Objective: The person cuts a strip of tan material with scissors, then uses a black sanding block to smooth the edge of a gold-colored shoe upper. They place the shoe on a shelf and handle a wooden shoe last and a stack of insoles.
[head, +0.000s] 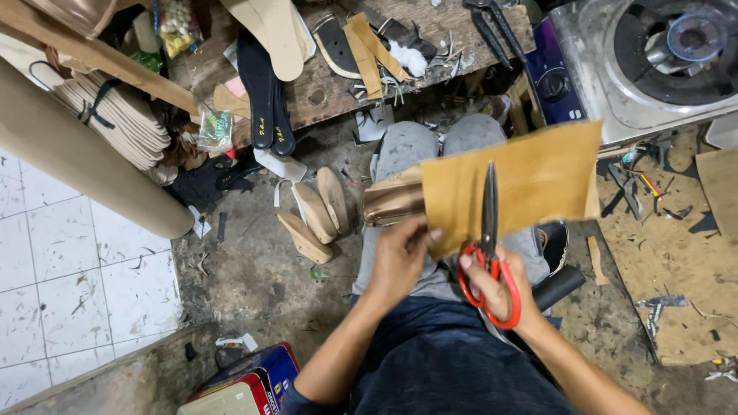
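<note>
Head view: littered concrete floor (254, 269), probably a workshop; cluttered wooden bench (330, 84)

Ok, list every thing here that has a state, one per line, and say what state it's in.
left hand: gripping the sheet's near edge
right hand: fingers through the scissor loops
red-handled scissors: blades nearly shut, lying over the sheet
tan sheet: held up flat above the lap
wooden shoe lasts: lying loose on the floor

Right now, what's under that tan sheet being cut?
A shiny bronze shoe piece pokes out from under the tan sheet, above grey-trousered knees. Whatever else lies beneath is covered.
</note>
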